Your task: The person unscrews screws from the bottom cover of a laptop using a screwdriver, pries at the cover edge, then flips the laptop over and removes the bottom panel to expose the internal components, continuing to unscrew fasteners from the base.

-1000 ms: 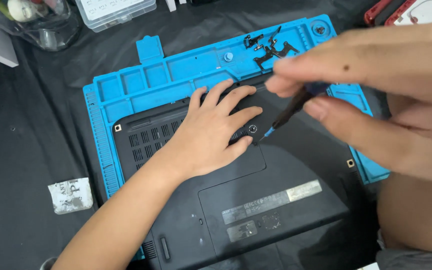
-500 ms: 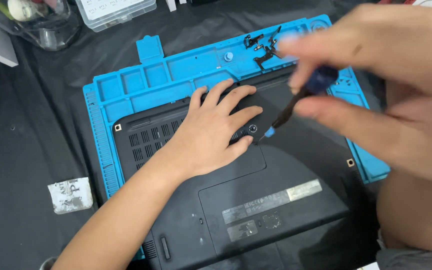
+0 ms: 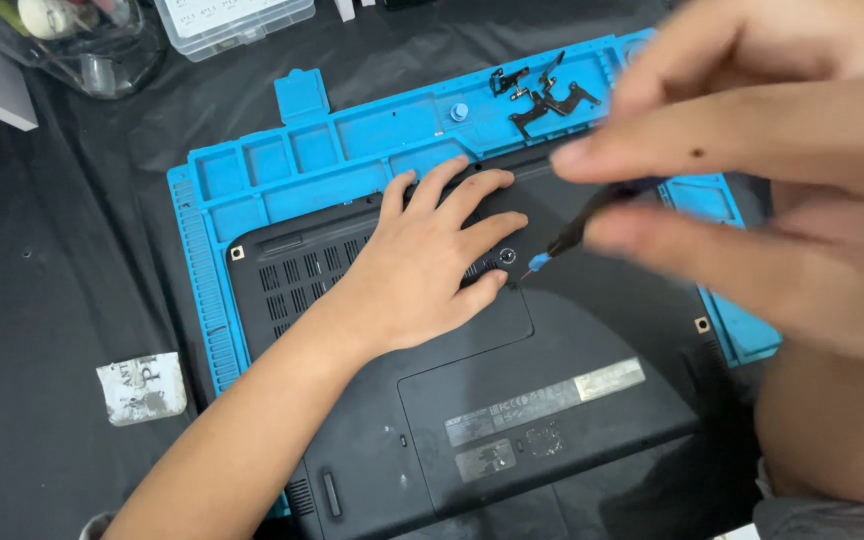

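A black laptop [image 3: 512,400] lies upside down on a blue work mat [image 3: 252,190]. My left hand [image 3: 432,260] rests flat on its bottom cover, fingers spread, next to a round screw hole [image 3: 507,256]. My right hand [image 3: 752,180] is close to the camera and blurred; it pinches a thin dark screwdriver [image 3: 577,232]. The screwdriver's blue tip [image 3: 538,262] points down just right of the screw hole, close to my left fingertips.
Small black metal brackets [image 3: 542,90] and a blue knob [image 3: 460,111] sit in the mat's top trays. A clear plastic box [image 3: 232,20] and a clear container [image 3: 82,40] stand at the back left. A white crumpled label [image 3: 142,388] lies on the black cloth at left.
My right hand has shifted with the screwdriver, and its tip now sits lower and closer to the screw hole. My left hand has stayed flat on the laptop.
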